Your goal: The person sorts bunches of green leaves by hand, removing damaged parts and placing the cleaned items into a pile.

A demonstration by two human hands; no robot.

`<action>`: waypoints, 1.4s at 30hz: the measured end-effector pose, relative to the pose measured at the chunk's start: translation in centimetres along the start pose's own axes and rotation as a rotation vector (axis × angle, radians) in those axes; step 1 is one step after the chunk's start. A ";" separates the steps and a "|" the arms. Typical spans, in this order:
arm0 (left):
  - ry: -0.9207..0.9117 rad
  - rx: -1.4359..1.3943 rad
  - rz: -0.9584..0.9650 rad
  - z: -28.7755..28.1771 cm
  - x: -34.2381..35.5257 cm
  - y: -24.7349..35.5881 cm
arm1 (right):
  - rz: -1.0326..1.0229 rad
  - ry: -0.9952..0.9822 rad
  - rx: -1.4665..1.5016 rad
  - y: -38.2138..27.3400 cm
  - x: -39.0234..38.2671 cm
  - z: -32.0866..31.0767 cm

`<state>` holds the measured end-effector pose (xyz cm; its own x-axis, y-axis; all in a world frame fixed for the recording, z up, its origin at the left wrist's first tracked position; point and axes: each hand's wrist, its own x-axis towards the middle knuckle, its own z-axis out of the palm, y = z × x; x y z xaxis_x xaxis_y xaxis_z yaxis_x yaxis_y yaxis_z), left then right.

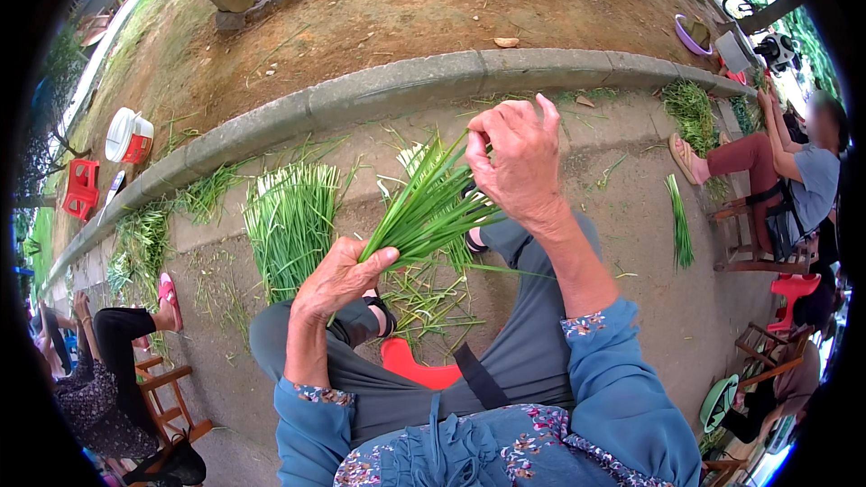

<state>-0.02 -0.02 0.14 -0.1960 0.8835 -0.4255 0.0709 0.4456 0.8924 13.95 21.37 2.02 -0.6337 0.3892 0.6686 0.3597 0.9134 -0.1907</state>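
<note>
My left hand (352, 275) is closed around a bunch of long, flat green leaves (415, 207), which fans up and to the right over my lap. My right hand (510, 158) is above the bunch's upper end, thumb and forefinger pinched on leaves at its edge, another finger raised. A large, tidy pile of similar greens (284, 225) lies on the pavement to the left of my hands. Loose stalks and trimmings (424, 302) are scattered between my feet, near a red plastic seat (415, 365).
A stone kerb (388, 81) borders bare soil ahead. Seated people (803, 180) are on both sides, with heaps of greens (144, 243) nearby. A small green bundle (678, 225) lies to my right. A white-and-red bucket (126, 135) and red stool (83, 188) stand at left.
</note>
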 end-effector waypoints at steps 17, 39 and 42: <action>0.106 -0.267 0.005 -0.1 -0.3 -0.3 | 0.467 0.327 0.238 5.6 0.3 -0.7; 0.098 -0.342 0.033 -0.8 -0.7 -0.7 | 0.418 -0.067 0.650 3.7 0.1 -1.1; 0.095 -0.332 0.038 -0.9 -0.7 -0.7 | 0.376 0.024 0.738 3.5 0.3 -0.9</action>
<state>-0.81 -1.07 -0.06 -0.2911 0.8742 -0.3886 -0.2391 0.3268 0.9143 15.61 24.53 2.15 -0.5431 0.6895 0.4792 -0.0020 0.5696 -0.8219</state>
